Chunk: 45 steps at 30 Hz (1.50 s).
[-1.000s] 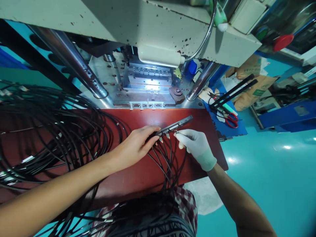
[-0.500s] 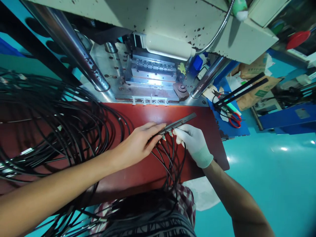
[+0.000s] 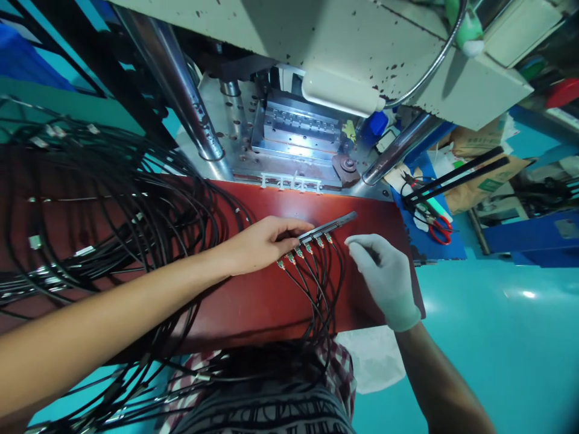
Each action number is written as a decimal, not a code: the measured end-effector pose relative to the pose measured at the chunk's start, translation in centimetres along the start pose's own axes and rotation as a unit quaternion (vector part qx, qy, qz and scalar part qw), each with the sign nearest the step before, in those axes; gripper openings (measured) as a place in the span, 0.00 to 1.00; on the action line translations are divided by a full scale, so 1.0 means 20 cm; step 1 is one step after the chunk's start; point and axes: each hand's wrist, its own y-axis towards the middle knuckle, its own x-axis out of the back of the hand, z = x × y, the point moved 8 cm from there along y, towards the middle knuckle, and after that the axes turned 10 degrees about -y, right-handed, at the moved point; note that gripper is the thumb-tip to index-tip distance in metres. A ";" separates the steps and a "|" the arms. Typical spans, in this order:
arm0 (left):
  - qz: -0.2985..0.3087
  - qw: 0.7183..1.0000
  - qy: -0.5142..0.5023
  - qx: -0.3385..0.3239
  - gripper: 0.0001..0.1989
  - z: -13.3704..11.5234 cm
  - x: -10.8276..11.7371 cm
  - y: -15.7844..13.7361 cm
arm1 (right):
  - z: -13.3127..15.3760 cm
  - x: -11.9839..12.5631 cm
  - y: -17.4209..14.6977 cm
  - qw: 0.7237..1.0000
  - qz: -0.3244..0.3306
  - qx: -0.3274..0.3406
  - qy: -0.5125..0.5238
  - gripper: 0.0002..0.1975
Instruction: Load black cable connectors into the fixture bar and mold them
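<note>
Your left hand (image 3: 262, 244) is pinning the black holder bar (image 3: 326, 228) on the red board (image 3: 253, 307), fingers closed on its left end. Your gloved right hand (image 3: 384, 277) is hovering just right of the cable ends (image 3: 307, 248), fingers loosely apart, holding nothing.

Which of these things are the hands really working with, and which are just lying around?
In use:
- left hand, pressing on the black holder bar
- right hand, gloved, open beside the bar
- black cables, ends lined up along the bar

Lying about:
- red-handled scissors
- black rods
- white plastic strip
- heap of coiled cables
</note>
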 end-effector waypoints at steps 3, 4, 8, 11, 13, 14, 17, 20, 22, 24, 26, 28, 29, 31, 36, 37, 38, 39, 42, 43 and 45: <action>0.025 0.999 -0.024 0.006 0.16 -0.03 -0.02 0.00 | 0.18 -0.07 -0.06 0.988 0.029 0.114 -0.096 0.05; 0.033 0.999 -0.034 0.008 0.16 -0.04 -0.03 0.00 | 0.24 -0.10 -0.07 0.980 0.042 0.142 -0.132 0.05; 0.048 0.996 -0.079 0.017 0.17 -0.04 -0.04 0.00 | 0.38 -0.22 -0.12 0.941 0.061 0.207 -0.260 0.09; 0.042 0.995 -0.086 0.013 0.18 -0.03 -0.04 0.01 | 0.44 -0.28 -0.14 0.915 0.044 0.232 -0.328 0.13; 0.040 0.995 -0.087 0.008 0.18 -0.03 -0.04 0.01 | 0.46 -0.30 -0.15 0.902 0.028 0.242 -0.355 0.14; 0.038 0.995 -0.087 0.003 0.19 -0.02 -0.04 0.01 | 0.46 -0.31 -0.15 0.900 0.023 0.244 -0.361 0.14; 0.020 0.996 -0.087 -0.007 0.18 -0.01 -0.03 0.01 | 0.45 -0.33 -0.15 0.910 0.023 0.229 -0.345 0.13; 0.004 0.996 -0.085 -0.006 0.18 0.00 -0.02 0.01 | 0.42 -0.33 -0.17 0.930 0.037 0.202 -0.304 0.12; 0.004 0.996 -0.087 -0.004 0.17 0.00 -0.02 0.00 | 0.42 -0.32 -0.18 0.939 0.048 0.196 -0.279 0.11; 0.006 0.995 -0.102 0.003 0.17 0.00 -0.02 0.00 | 0.41 -0.29 -0.18 0.947 0.059 0.199 -0.247 0.10; 0.013 0.993 -0.120 0.015 0.17 0.00 -0.02 0.00 | 0.39 -0.23 -0.16 0.962 0.060 0.190 -0.184 0.08; 0.011 0.992 -0.124 0.019 0.16 0.00 -0.01 0.00 | 0.31 -0.10 -0.12 0.986 0.009 0.140 -0.095 0.08; 0.004 0.992 -0.123 0.017 0.16 0.00 0.00 -0.01 | 0.24 -0.02 -0.10 0.994 -0.033 0.098 -0.048 0.08; -0.015 0.992 -0.122 0.007 0.17 -0.01 0.02 -0.01 | 0.09 0.09 -0.07 0.994 -0.101 0.011 0.031 0.08; -0.021 0.986 -0.162 0.012 0.20 -0.02 0.03 -0.02 | -0.14 0.07 -0.06 0.992 -0.044 -0.085 0.082 0.09; -0.028 0.985 -0.167 0.018 0.21 -0.02 0.04 -0.02 | -0.14 0.04 -0.07 0.991 -0.009 -0.094 0.092 0.09; -0.035 0.984 -0.170 0.023 0.21 -0.02 0.04 -0.02 | -0.14 0.00 -0.09 0.988 0.041 -0.101 0.106 0.10; -0.044 0.984 -0.173 0.027 0.21 -0.02 0.05 -0.02 | -0.12 -0.05 -0.12 0.981 0.103 -0.107 0.122 0.09; -0.064 0.981 -0.182 0.028 0.20 -0.02 0.08 -0.02 | -0.04 -0.17 -0.23 0.946 0.275 -0.113 0.132 0.06; -0.069 0.980 -0.185 0.027 0.20 -0.02 0.08 -0.02 | -0.02 -0.19 -0.26 0.940 0.298 -0.112 0.124 0.06; -0.075 0.978 -0.192 0.030 0.20 -0.02 0.09 -0.02 | 0.01 -0.19 -0.29 0.940 0.304 -0.112 0.104 0.06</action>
